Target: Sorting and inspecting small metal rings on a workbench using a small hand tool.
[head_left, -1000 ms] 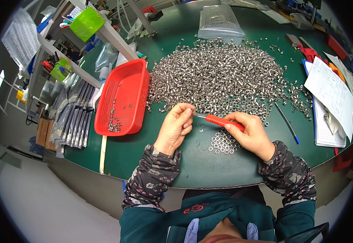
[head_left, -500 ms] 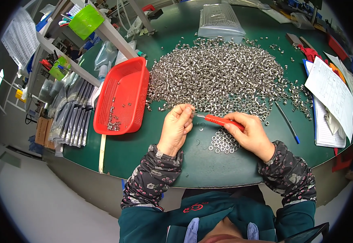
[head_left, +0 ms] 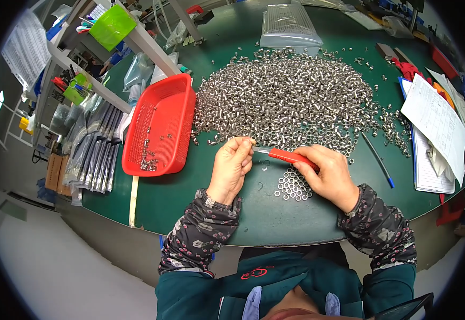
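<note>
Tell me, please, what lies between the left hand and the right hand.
In the head view, the red-handled tool in the right hand spans the gap, its metal tip near the left hand.

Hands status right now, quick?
Left hand: closed, pinching a small part, too small to identify.
Right hand: closed, holding a red-handled knife.

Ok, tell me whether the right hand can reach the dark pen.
Likely yes: nothing visible blocks the right hand from the dark pen across the green tabletop, though that hand holds a red-handled tool.
</note>
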`<move>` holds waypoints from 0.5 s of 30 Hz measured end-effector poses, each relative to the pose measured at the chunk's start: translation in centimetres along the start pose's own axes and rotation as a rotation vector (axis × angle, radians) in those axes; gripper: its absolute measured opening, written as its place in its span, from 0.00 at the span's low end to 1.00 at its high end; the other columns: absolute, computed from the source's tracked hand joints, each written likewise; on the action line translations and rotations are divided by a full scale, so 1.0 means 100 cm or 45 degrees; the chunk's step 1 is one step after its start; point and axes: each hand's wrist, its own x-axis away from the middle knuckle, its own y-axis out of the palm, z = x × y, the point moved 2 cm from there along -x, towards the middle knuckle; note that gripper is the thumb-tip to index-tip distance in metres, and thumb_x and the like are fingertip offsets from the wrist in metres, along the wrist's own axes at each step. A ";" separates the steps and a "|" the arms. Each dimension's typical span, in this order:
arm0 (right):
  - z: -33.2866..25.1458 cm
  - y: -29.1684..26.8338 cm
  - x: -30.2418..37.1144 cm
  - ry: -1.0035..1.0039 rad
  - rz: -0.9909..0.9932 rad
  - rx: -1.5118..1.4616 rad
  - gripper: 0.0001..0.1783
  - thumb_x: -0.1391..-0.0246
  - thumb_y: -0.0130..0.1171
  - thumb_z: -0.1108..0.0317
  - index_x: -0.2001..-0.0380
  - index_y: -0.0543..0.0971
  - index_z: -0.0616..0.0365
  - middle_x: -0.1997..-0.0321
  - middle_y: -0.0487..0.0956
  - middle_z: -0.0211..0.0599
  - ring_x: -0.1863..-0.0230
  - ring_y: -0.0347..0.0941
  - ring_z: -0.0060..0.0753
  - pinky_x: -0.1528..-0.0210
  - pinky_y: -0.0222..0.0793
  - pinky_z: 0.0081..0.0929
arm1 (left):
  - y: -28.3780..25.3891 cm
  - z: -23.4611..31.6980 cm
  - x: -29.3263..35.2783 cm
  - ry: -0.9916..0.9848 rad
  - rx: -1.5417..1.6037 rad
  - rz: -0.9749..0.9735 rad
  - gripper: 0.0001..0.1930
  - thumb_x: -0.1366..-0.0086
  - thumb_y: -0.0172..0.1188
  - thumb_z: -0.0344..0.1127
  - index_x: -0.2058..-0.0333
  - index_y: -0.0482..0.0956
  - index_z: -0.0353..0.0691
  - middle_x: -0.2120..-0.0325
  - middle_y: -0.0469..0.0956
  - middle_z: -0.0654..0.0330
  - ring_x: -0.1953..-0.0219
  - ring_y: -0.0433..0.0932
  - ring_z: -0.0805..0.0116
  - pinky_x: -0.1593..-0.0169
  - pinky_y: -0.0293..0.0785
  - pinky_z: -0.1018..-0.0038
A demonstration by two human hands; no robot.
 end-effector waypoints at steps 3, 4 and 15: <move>-0.001 0.000 0.000 -0.042 0.026 0.042 0.08 0.58 0.56 0.66 0.72 0.74 0.55 0.80 0.72 0.35 0.80 0.69 0.37 0.79 0.64 0.29 | -0.001 0.000 0.000 0.000 0.016 -0.016 0.07 0.42 0.52 0.34 0.70 0.71 0.36 0.80 0.66 0.67 0.85 0.57 0.86 0.86 0.51 0.90; -0.001 0.000 0.000 -0.042 0.026 0.043 0.08 0.58 0.56 0.66 0.72 0.74 0.55 0.80 0.72 0.35 0.80 0.69 0.37 0.79 0.64 0.29 | -0.001 0.000 0.000 0.000 0.016 -0.016 0.07 0.42 0.52 0.34 0.70 0.71 0.36 0.80 0.66 0.67 0.85 0.57 0.86 0.86 0.51 0.90; -0.003 -0.001 0.000 -0.170 0.084 0.184 0.09 0.61 0.57 0.68 0.72 0.74 0.55 0.82 0.69 0.33 0.80 0.69 0.35 0.80 0.63 0.30 | 0.000 0.001 0.000 -0.026 0.017 0.007 0.07 0.42 0.52 0.35 0.72 0.71 0.36 0.82 0.65 0.67 0.86 0.57 0.86 0.86 0.50 0.90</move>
